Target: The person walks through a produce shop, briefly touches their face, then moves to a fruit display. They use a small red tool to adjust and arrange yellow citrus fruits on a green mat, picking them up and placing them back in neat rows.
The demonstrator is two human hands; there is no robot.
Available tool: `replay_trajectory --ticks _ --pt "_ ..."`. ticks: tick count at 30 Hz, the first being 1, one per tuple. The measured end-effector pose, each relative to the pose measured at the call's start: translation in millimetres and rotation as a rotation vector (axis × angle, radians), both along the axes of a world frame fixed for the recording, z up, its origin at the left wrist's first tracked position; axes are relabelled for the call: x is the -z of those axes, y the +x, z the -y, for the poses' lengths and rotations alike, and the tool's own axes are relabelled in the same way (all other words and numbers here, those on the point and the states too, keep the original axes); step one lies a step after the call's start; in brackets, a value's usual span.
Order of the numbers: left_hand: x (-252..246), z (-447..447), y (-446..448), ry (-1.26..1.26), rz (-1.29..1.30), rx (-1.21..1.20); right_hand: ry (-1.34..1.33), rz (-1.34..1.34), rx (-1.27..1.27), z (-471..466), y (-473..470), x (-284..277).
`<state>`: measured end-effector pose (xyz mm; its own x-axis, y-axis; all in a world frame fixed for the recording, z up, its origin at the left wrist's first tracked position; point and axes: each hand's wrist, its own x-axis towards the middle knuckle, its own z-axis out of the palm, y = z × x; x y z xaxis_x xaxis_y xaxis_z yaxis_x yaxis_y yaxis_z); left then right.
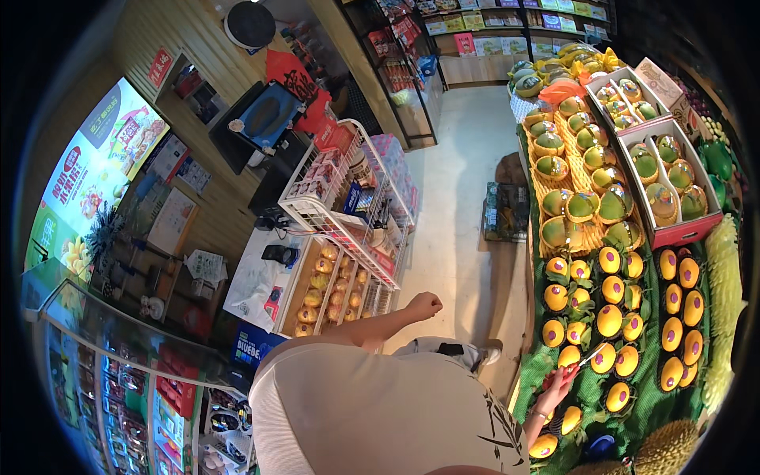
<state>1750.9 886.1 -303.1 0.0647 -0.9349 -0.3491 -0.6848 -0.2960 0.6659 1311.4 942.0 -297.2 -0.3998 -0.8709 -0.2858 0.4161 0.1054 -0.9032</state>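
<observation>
My right hand [557,389] is closed around the red handles of what look like scissors [591,356]. Their metal blade points up and right, over leafy orange fruits [603,358] with purple stickers in dark cups. Green cloth [585,409] covers the stand beneath these fruits. A bracelet circles my right wrist. My left hand [425,306] hangs above the pale floor with its fingers curled in, and nothing shows in it. Left of that hand is a wooden tray [314,291] holding rows of wrapped yellow fruits.
Green-yellow fruits [552,199] in yellow nets fill the stand's far part, beside white boxes [668,178] of similar fruit. Spiky durians [665,448] lie near right. A white wire rack [338,202] borders the aisle floor [469,130]. A dark crate [504,211] sits against the stand.
</observation>
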Motion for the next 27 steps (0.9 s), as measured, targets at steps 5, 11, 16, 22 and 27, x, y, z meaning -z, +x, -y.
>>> replay_trajectory --ticks 5,11,16,22,27 --pt "7 29 -51 0.015 0.007 0.230 0.140 0.076 0.078 -14 15 -19" --pt "28 107 -224 0.506 -0.467 0.228 0.214 -0.113 0.308 -73 5 -42" --pt "24 86 -327 0.460 -0.538 -0.265 0.390 -0.410 0.479 -123 13 -69" --pt "33 46 -341 0.677 -0.520 -0.124 0.601 -0.364 0.595 -151 47 -69" --pt "44 52 -412 0.397 -0.491 -0.012 0.682 -0.390 0.695 -151 74 -69"
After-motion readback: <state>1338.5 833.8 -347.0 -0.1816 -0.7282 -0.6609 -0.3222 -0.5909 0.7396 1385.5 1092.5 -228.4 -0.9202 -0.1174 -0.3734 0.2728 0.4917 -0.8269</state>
